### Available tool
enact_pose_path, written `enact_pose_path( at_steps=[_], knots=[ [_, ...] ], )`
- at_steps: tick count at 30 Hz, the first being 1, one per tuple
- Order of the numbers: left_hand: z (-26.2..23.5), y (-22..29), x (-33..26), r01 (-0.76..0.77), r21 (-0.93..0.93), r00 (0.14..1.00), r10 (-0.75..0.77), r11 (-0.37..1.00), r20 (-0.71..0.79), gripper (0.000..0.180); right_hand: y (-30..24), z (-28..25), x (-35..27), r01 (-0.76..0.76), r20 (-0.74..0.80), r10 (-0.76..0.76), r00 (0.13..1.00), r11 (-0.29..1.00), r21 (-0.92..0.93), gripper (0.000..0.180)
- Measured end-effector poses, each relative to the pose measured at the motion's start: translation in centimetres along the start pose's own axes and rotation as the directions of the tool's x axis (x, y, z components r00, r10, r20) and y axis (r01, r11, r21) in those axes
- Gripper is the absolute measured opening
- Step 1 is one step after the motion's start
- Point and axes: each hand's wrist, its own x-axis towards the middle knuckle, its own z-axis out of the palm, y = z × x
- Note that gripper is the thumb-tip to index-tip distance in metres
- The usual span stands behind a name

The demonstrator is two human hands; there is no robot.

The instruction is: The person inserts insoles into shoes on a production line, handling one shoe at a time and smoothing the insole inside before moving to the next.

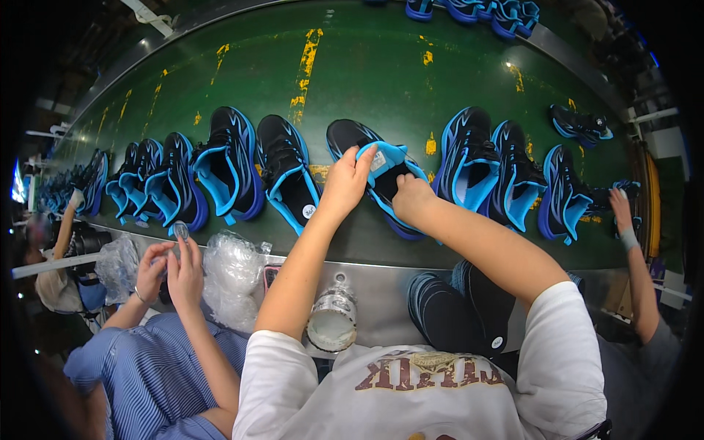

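A black shoe with a bright blue lining (374, 172) lies on the green conveyor belt (367, 81) in front of me. My left hand (345, 183) grips the blue tongue at the shoe's opening and pulls it up. My right hand (412, 199) is pushed into the opening, fingers hidden inside. A stack of dark insoles (458, 308) rests by my right elbow at the belt's metal edge.
More black and blue shoes sit on the belt: one (287, 172) just left of mine, several further left, a pair (488, 165) to the right. A person in a blue striped shirt (158, 367) works at my left beside clear plastic bags (231, 275). A jar (331, 323) stands by my left arm. Another person's hand (622, 209) reaches in at right.
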Motion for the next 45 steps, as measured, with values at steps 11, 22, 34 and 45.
enact_pose_path(
  at_steps=[11, 22, 34, 45],
  knots=[
    [-0.1, 1.1, 0.7, 0.143, 0.006, 0.977, -0.141, 0.99, -0.16, 0.04, 0.9, 1.1, 0.8, 0.243, 0.181, -0.192, 0.965, 0.916, -0.32, 0.025],
    [0.1, 2.9, 1.2, -0.412, 0.774, 0.897, 0.364, 0.481, 0.251, 0.03, 1.2, -1.2, -3.7, 0.212, 0.084, -0.238, 0.968, 0.946, 0.245, 0.05],
    [0.4, 3.7, -5.7, -0.506, 0.859, 0.711, 0.603, 0.081, 0.362, 0.016, -1.4, 6.2, -12.9, 0.29, -0.648, 0.251, 0.719, 0.739, 0.608, 0.02],
    [-5.9, 7.5, 1.3, 0.011, -0.46, 0.996, -0.053, 0.888, -0.077, 0.014, 3.2, 7.1, -20.6, 0.112, -0.563, 0.666, 0.49, 0.593, 0.798, 0.026]
  ],
)
